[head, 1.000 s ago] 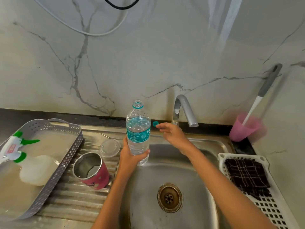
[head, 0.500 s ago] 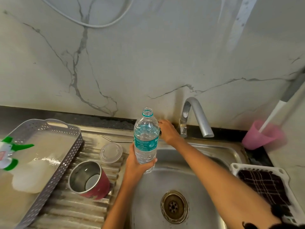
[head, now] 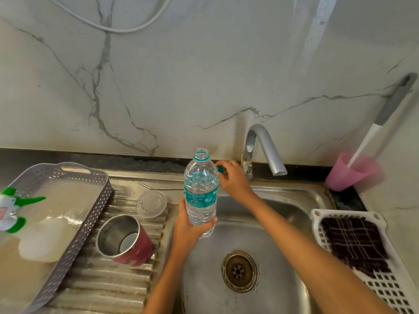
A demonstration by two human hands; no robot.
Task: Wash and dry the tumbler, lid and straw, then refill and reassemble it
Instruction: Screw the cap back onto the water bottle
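Right hand [head: 231,179] has lowered the pinched teal cap [head: 220,169] behind the water bottle [head: 200,191], which the left hand [head: 192,227] grips uncapped; refilling the empty tumbler [head: 123,240], left of the bottle, looks next

At the centre of the frame the left hand [head: 192,230] grips an uncapped water bottle [head: 200,196] upright over the sink [head: 204,279], while the right hand [head: 233,180] pinches the teal cap [head: 220,169] just behind the bottle, near the tap [head: 263,148]. Left of centre, on the ribbed drainboard [head: 108,286], the tumbler [head: 127,241] sits tilted, its open mouth facing the camera; the clear lid [head: 151,203] and the metal straw [head: 163,188] lie above it in the frame
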